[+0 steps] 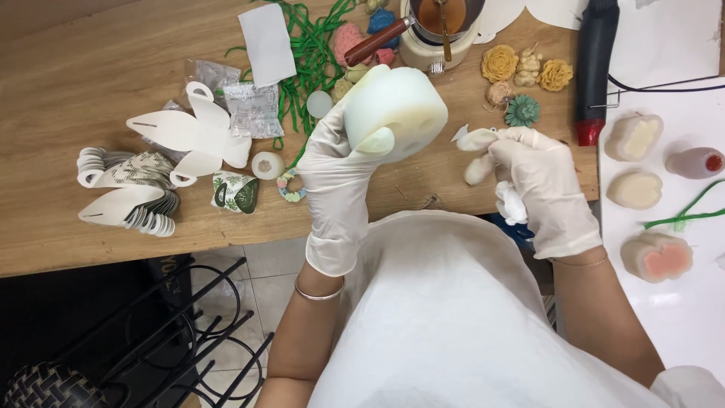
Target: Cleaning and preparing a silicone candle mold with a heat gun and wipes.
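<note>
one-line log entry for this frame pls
left hand: grips white round mould, lifted over wooden table | right hand: holds small white piece, white wad in palm

table point(91, 68): wood | landmark: pot point(442, 26), far edge | left of pot: green string point(317, 38), white paper point(266, 34), plastic bags point(242, 102) | farther left, nearer: paper cutouts point(189, 132), cutout stack point(124, 193) | right of pot: wax flowers point(529, 72), heat gun point(595, 68) | farther right: white sheet point(664, 45) with moulds point(637, 189), bottle point(695, 162)
</note>
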